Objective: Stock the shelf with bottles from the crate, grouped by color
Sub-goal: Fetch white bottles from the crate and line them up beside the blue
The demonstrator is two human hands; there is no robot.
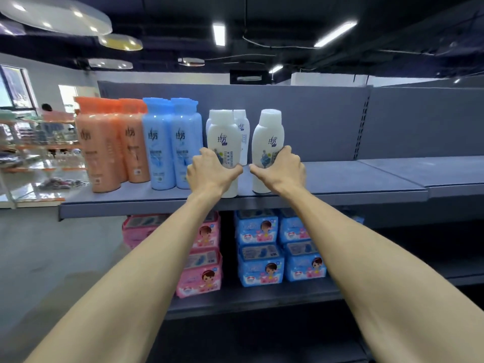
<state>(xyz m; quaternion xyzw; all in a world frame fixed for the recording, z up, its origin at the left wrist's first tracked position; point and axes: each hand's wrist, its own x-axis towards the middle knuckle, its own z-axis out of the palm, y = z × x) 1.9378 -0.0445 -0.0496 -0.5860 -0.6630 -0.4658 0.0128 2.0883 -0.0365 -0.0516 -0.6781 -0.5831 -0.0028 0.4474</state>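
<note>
Near the shelf's (340, 184) front edge, each hand, left (213, 170) and right (280, 169), wraps its fingers round an upright white bottle (224, 132) (268, 134), with seemingly two more half-hidden behind.

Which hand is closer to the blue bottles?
The left hand. It holds a white bottle right beside the blue bottles. The right hand holds another white bottle farther to the right.

Lower shelf: stacked pink soft packs (201, 258) left, stacked blue soft packs (280, 247) beside them. Ceiling: round translucent disc lamps (57, 14), white strip lights (335, 34).
</note>
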